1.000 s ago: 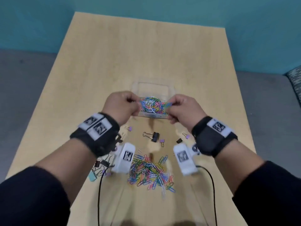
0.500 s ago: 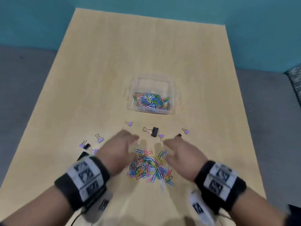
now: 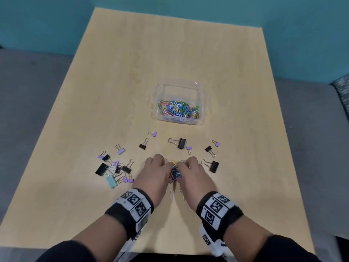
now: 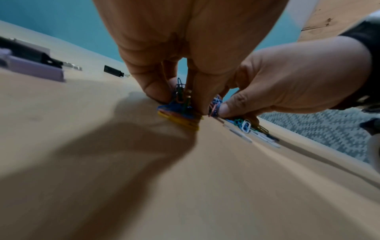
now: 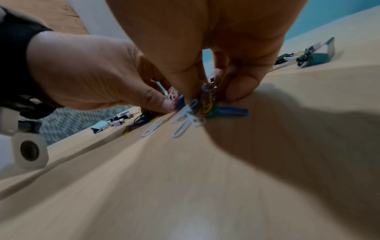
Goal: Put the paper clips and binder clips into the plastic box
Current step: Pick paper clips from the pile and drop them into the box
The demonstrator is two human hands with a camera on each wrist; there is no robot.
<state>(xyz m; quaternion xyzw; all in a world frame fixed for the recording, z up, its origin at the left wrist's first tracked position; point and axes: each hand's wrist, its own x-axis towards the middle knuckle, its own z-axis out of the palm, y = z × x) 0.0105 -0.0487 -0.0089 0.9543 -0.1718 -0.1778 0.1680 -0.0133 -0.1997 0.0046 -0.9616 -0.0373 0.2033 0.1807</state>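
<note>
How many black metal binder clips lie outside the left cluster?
4 black binder clips: one ahead of the left hand, a large one before both hands, two beside the right hand. None seem hidden.

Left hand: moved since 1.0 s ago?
Yes. The left hand has come back from the plastic box toward the near table edge, past the large black binder clip, and now gathers the paper clip pile with the right hand.

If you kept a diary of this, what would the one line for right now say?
step: gathering paper clips | left hand: grip on heap | right hand: grip on heap | plastic box: part filled | binder clips: on table
</note>
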